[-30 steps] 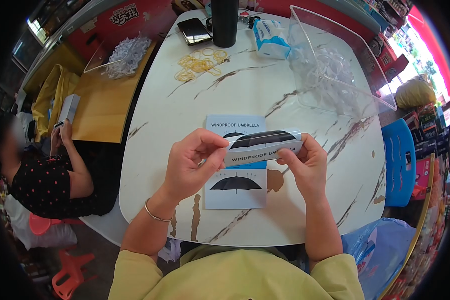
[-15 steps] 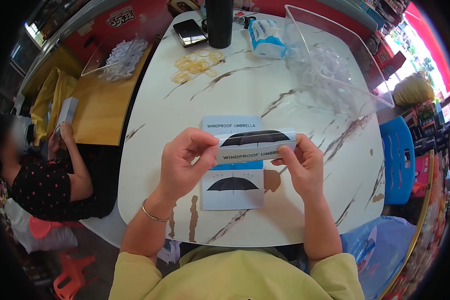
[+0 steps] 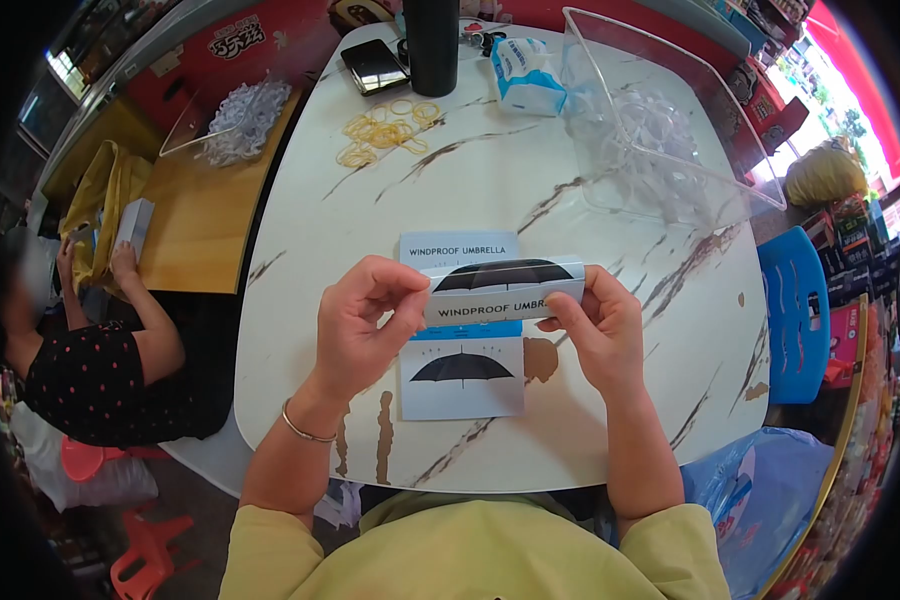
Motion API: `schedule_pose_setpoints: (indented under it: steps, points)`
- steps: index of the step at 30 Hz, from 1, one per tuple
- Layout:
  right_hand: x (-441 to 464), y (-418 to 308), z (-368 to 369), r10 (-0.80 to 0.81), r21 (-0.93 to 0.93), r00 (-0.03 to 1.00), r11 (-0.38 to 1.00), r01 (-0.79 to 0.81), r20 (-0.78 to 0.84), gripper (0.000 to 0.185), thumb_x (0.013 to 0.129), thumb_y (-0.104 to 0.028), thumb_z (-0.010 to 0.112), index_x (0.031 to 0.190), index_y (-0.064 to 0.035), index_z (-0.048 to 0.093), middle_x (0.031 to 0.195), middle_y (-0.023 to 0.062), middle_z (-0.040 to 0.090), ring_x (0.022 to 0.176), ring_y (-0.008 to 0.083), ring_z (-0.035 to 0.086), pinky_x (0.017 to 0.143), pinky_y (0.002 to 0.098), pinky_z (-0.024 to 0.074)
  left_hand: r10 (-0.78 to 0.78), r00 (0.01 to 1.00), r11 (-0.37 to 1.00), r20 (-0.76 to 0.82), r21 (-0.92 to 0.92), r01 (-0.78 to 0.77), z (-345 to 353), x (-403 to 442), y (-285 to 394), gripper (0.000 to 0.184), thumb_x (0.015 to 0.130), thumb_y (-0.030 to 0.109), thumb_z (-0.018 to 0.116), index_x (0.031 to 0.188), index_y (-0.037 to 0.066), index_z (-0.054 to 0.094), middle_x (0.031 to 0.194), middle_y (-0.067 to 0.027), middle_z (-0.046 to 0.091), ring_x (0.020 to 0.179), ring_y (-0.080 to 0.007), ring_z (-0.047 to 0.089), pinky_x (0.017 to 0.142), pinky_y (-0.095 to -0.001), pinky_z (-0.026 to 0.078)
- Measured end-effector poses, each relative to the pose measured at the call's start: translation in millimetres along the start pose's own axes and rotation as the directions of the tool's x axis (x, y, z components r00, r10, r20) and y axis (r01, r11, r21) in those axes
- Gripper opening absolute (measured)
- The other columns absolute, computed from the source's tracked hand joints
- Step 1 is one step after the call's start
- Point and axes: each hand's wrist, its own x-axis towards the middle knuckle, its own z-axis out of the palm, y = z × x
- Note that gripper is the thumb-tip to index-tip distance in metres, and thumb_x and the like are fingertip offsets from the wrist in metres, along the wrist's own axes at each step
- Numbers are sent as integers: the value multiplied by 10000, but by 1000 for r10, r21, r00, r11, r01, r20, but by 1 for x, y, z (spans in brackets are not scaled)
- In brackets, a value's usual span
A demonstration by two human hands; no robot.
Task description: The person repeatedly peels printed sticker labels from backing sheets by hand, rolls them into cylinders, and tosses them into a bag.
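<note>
Between my two hands is a curved printed paper sleeve (image 3: 490, 292), showing a black umbrella and the words "WINDPROOF UMBRELLA". My left hand (image 3: 365, 325) pinches its left end between thumb and fingers. At the right end, my right hand (image 3: 602, 335) grips it with the thumb on the front and the fingers behind. Beneath it on the table lies a similar flat umbrella sheet (image 3: 462, 398), partly hidden by the sleeve and my hands; whether it is one sheet or a stack, I cannot tell.
On the marbled table (image 3: 310, 330) are yellow rubber bands (image 3: 385, 132), a phone (image 3: 375, 67), a black bottle (image 3: 432, 50), a blue-white packet (image 3: 527, 78) and a clear bin (image 3: 660, 150) of translucent pieces. A co-worker (image 3: 100, 370) sits left, one hand on a white box (image 3: 134, 228). A blue chair (image 3: 796, 315) stands right.
My hands keep the same hold on the sleeve. The co-worker's hands have moved apart, one now at the yellow bag. The whole view has shifted slightly.
</note>
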Motion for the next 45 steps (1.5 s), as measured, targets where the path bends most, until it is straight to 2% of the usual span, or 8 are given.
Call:
schedule_pose_setpoints:
  steps: [11,18,21,24,33,36,41,45]
  points:
    - [0,2,-1,-10,4,1000,1000,10,-1,128,849,-27,573,962,31,559,866,47,636,801,76,589,689,229,487,28,999,999,-20,38,-27,2,0,-1,123,811,-105,531,885,-7,525,751,-50,579,624,-62,576,569,-168,484]
    - [2,6,-2,-18,-65,996,998,13,-83,92,866,-57,563,910,22,580,842,19,596,756,71,542,687,222,459,180,984,972,1,156,-178,-1,-2,-6,141,785,-108,563,889,-13,547,796,-59,583,644,-81,582,593,-191,489]
    - [5,14,-2,-211,-216,971,959,183,-115,115,883,-76,544,931,26,568,894,23,558,770,78,517,694,223,459,184,982,973,-32,149,-177,3,-3,-7,137,770,-81,602,886,-11,581,791,-52,613,651,-75,576,597,-197,483]
    - [4,15,1,-34,-59,996,998,29,-86,165,881,-68,540,1021,17,524,930,44,527,834,99,524,698,226,463,201,979,958,24,206,-202,9,-6,-8,146,770,-81,607,898,-19,572,790,-58,609,642,-83,580,587,-197,488]
    - [-2,10,19,-187,-320,960,941,114,-208,908,660,-127,789,1369,-57,225,1016,77,504,929,155,536,768,285,464,219,972,947,89,221,-234,30,-14,-6,181,773,-78,619,934,-28,551,775,-64,606,624,-83,578,577,-207,493]
    - [-2,12,23,-250,-306,941,936,175,-226,971,613,-133,821,1375,-68,224,1047,67,475,940,154,524,772,297,454,255,962,924,99,267,-273,31,-15,-4,187,769,-84,618,934,-29,550,775,-66,607,624,-84,577,574,-208,491]
    - [3,11,13,-79,10,951,996,86,-298,781,732,-56,720,1356,-60,250,905,36,538,818,99,536,714,237,440,276,956,918,95,269,-292,29,-15,-6,237,766,-86,616,977,-24,529,764,-55,597,632,-75,557,579,-207,481]
    - [3,10,9,-67,108,957,989,101,-284,640,808,13,617,1341,-52,269,754,9,567,719,69,540,686,199,429,66,997,997,-45,47,-64,29,-12,-11,294,761,-49,646,1024,11,530,702,-30,577,588,-52,509,547,-199,438]
